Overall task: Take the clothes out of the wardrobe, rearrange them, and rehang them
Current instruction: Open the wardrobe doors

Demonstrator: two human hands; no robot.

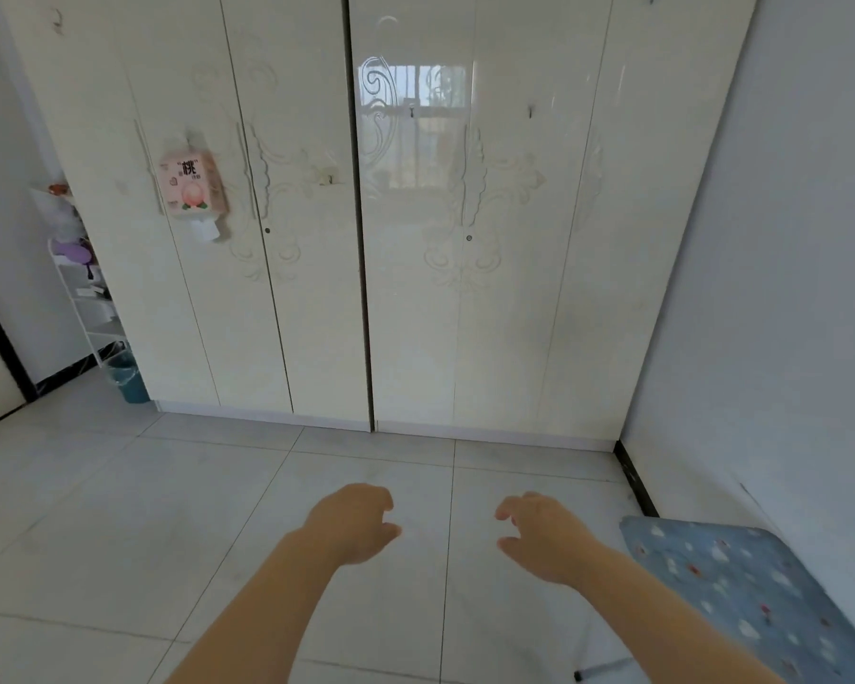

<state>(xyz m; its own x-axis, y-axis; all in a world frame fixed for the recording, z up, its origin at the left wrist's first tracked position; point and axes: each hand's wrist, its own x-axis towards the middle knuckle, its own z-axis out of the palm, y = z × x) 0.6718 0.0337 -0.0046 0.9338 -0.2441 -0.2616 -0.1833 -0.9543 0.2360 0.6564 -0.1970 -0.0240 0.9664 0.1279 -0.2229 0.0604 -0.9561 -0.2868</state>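
Observation:
A tall cream wardrobe (317,288) with glossy carved doors fills the wall ahead, and all its doors are closed. No clothes show. My left hand (354,523) and my right hand (546,535) reach forward side by side over the tiled floor, well short of the wardrobe. Both hold nothing, with the fingers loosely curled and apart.
A pink tissue pack (193,187) hangs on the left door. A white shelf rack (87,298) and a teal bin (127,377) stand to the wardrobe's left. A blue patterned bed corner (741,594) juts in at lower right beside the white wall (786,288).

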